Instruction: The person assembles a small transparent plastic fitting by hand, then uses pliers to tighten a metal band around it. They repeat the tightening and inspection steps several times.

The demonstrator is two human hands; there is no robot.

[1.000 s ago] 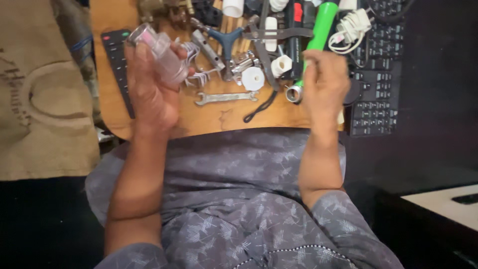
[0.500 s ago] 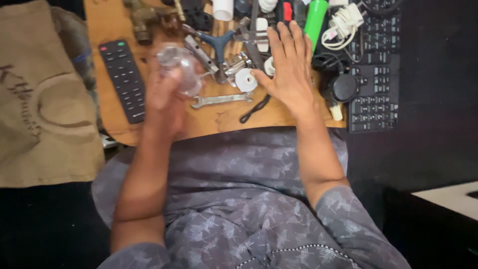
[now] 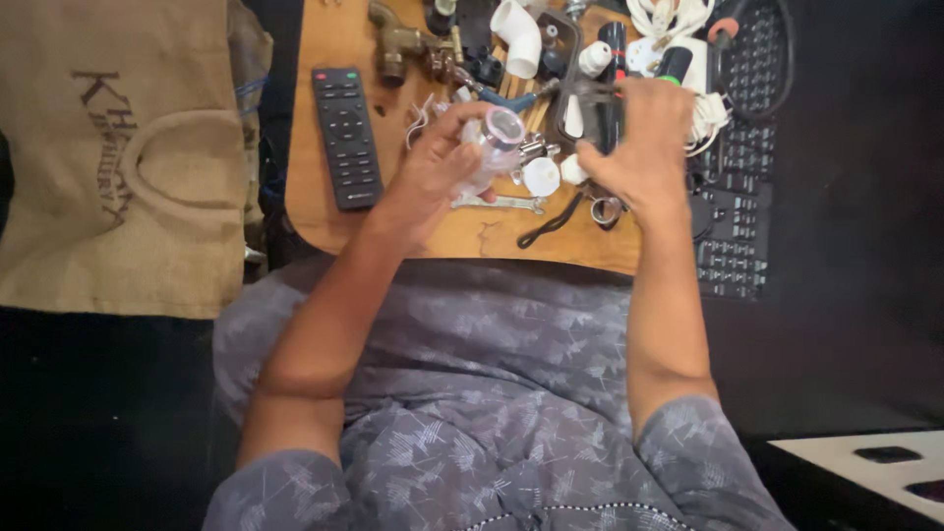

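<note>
From the head view, my left hand (image 3: 433,167) has its grip clenched around a small clear plastic fitting (image 3: 497,138) with a round cap end. I hold it just above the wooden tabletop (image 3: 324,211), over the near edge of the pile of parts. My right hand (image 3: 639,147) is down in that pile with its fingers curled over a dark flat tool (image 3: 602,93). I judge the grip is closing on it, but my own knuckles hide the fingertips, so I cannot tell whether it is truly held.

Near the fitting lie a small spanner (image 3: 501,203), a white round cap (image 3: 541,175) and a metal ring (image 3: 607,209). A black remote (image 3: 346,136) sits well apart to the left. A brass valve (image 3: 398,41) and a white pipe elbow (image 3: 518,34) lie at the far side, and a black keyboard (image 3: 737,226) lies to the right.

To do this well, I think I should keep the fitting steady and raised, so loose bits are not swept off. I should lift the dark tool straight up rather than drag it, since white cord (image 3: 703,118) lies right beside it and could snag.
</note>
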